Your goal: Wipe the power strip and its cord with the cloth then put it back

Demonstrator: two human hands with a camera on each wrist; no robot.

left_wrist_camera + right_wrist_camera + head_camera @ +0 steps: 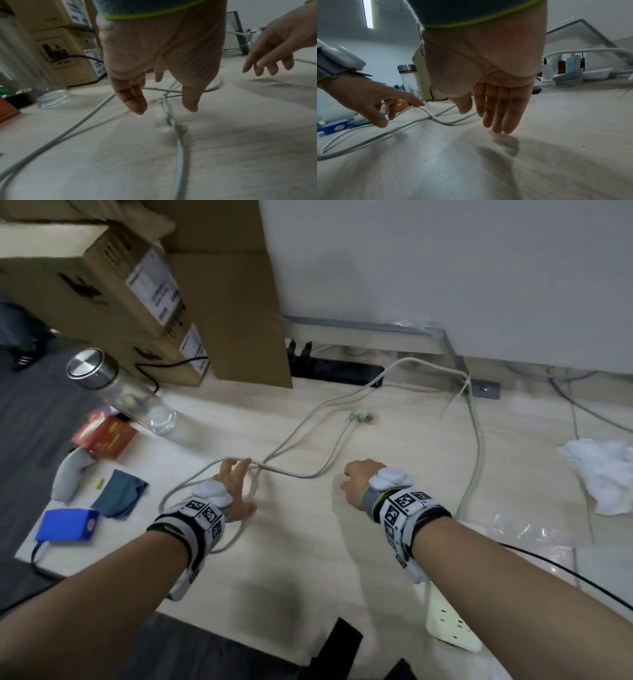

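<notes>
A white power strip (448,625) lies on the pale wood floor, partly hidden under my right forearm. Its grey-white cord (294,474) runs across the floor in loose crossing loops (178,142). My left hand (241,486) hovers over the crossing with fingers spread, one fingertip touching the cord (443,121); it grips nothing (164,108). My right hand (352,482) hangs a little above bare floor, fingers straight and empty (481,120). A crumpled white cloth (603,470) lies at the far right. A folded blue cloth (120,491) lies at the left.
Stacked cardboard boxes (137,285) and a glass bottle with a steel lid (120,392) stand at the back left. A red box (102,436) and a blue device (65,525) lie near the blue cloth. A black power strip (335,371) sits under the white panel. Clear plastic (520,529) lies right.
</notes>
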